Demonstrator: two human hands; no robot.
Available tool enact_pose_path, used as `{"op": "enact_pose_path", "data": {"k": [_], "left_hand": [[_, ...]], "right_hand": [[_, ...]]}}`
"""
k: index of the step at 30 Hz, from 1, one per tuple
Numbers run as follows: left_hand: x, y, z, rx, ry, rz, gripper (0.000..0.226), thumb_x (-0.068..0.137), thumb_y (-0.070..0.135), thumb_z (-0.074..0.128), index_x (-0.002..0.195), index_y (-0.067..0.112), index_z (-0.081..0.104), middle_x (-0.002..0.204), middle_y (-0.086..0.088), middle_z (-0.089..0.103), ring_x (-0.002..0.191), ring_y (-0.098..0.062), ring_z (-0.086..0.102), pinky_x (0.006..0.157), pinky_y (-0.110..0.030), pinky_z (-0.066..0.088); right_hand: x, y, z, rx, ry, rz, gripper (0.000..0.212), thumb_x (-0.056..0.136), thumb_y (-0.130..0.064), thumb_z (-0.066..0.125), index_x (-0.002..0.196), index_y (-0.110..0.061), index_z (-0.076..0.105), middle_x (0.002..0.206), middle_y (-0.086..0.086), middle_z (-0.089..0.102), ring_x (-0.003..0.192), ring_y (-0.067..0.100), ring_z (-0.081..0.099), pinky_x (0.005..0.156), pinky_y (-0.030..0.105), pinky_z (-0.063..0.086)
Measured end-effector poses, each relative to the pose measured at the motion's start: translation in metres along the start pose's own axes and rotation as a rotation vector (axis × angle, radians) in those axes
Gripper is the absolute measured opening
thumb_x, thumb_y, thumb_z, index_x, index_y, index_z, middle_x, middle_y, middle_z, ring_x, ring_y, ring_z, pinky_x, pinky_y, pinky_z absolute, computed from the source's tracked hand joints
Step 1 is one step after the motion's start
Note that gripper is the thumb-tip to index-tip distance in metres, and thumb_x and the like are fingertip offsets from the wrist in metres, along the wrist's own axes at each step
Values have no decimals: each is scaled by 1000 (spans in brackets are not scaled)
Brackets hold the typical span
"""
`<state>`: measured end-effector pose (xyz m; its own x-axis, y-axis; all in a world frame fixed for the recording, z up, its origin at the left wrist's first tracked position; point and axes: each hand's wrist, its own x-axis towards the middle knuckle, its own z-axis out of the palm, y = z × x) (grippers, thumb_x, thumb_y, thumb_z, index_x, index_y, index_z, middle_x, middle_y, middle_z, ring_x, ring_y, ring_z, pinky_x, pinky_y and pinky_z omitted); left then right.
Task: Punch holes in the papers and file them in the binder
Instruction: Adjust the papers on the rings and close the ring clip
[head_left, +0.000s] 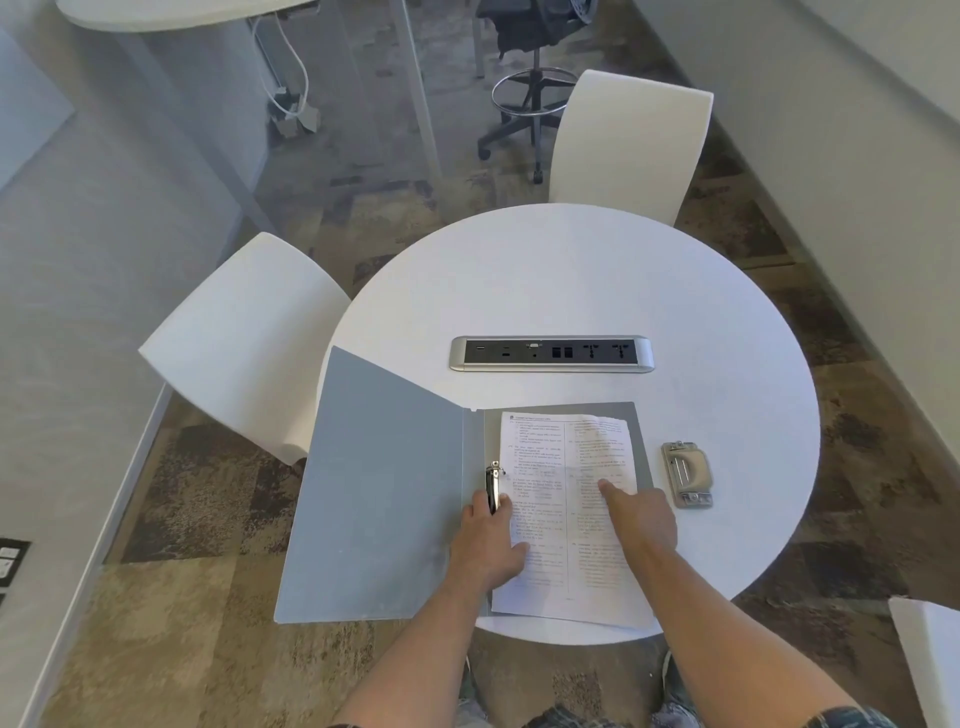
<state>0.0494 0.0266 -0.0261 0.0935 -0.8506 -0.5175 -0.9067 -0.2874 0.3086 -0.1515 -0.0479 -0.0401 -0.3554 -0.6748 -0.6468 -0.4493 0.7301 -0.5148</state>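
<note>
the binder (384, 493) lies open on the near side of the round white table (571, 280), its grey front cover spread out beyond the left hand (491, 545), hanging past the table edge. the papers (569, 514) lie on the binder's back half, under and between both hands, long axis running away from the person, printed heading at the far end, tilted a little so the near end drifts toward the right hand (641, 517).

the left hand sits at the spine, its fingers curled around the near end of the metal ring clip (493, 486), thumb lying on the papers' left margin. the clip's long axis also runs away from the person, just ahead of the left knuckles. the right hand presses the sheet with a straight index finger pointing away and slightly left; the other fingers are folded under. the hands are apart, with one printed column between them.

the hole punch (685, 475) sits on the table just beyond the right hand's outer side, long axis pointing away, untouched. a power strip (551, 354) lies crosswise, well ahead of both hands.
</note>
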Motion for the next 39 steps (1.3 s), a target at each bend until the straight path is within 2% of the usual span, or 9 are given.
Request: {"op": "enact_pose_path", "data": {"k": [3, 10, 14, 19, 23, 26, 30, 35, 39], "left_hand": [[-1, 0, -1, -18, -3, 2, 77, 96, 46, 60, 158, 18, 24, 158, -5, 16, 142, -24, 30, 110, -37, 44], [3, -4, -20, -213, -85, -62, 77, 89, 59, 64, 151, 17, 42, 151, -3, 28, 130, -19, 50, 110, -34, 44], [-4, -1, -46, -395, 22, -68, 86, 79, 75, 64, 143, 18, 55, 153, 0, 34, 131, -19, 52, 111, -36, 44], [-27, 16, -94, -671, 75, 2, 82, 70, 76, 70, 136, 30, 55, 126, 6, 66, 107, -11, 64, 94, -33, 54], [-42, 17, -122, -695, 82, -25, 102, 55, 82, 72, 140, 32, 47, 121, 8, 64, 108, -11, 64, 92, -36, 56], [-46, 9, -129, -648, 82, -84, 79, 65, 69, 78, 130, 35, 49, 116, 14, 65, 104, -10, 65, 83, -33, 56], [-47, -4, -132, -502, 139, -153, 52, 84, 42, 68, 133, 33, 52, 125, 10, 67, 105, -17, 67, 75, -30, 54], [-51, -28, -134, -267, 231, -202, 46, 82, 20, 49, 127, 21, 58, 124, -5, 69, 107, -31, 66, 79, -34, 53], [-49, -43, -131, -146, 255, -248, 31, 90, 14, 49, 119, 16, 58, 112, -6, 70, 99, -31, 66, 73, -35, 50]], "right_hand": [[-2, 0, -3, 235, -157, -45, 24, 85, -38, 79, 97, -17, 74, 88, 1, 77, 79, 24, 74, 72, 37, 61], [-13, -19, -23, 471, -396, -145, 18, 85, -10, 81, 100, 0, 78, 90, 14, 81, 80, 32, 79, 76, 42, 64], [-31, -42, -19, 551, -582, -206, 28, 86, -13, 81, 108, 2, 75, 103, 23, 78, 91, 39, 77, 86, 53, 62], [-58, -65, 7, 593, -737, -323, 30, 91, -12, 75, 113, 8, 73, 113, 36, 70, 91, 40, 73, 86, 50, 60], [-66, -73, 28, 442, -791, -417, 39, 103, -37, 58, 123, -8, 74, 118, 16, 76, 114, 35, 71, 106, 50, 50], [-64, -70, 40, 285, -887, -473, 66, 103, -66, 29, 128, -25, 74, 128, -2, 73, 129, 20, 61, 110, 42, 41], [-71, -64, 49, 207, -985, -514, 58, 108, -56, 23, 128, -34, 74, 136, -13, 68, 134, 6, 53, 110, 35, 35], [-58, -53, 59, 141, -775, -545, 26, 90, -19, 68, 111, -26, 82, 120, -9, 75, 120, 8, 64, 107, 31, 42], [-45, -35, 51, -296, -563, -557, 31, 80, -34, 75, 108, -47, 78, 116, -23, 74, 119, 4, 62, 115, 32, 37]]}}
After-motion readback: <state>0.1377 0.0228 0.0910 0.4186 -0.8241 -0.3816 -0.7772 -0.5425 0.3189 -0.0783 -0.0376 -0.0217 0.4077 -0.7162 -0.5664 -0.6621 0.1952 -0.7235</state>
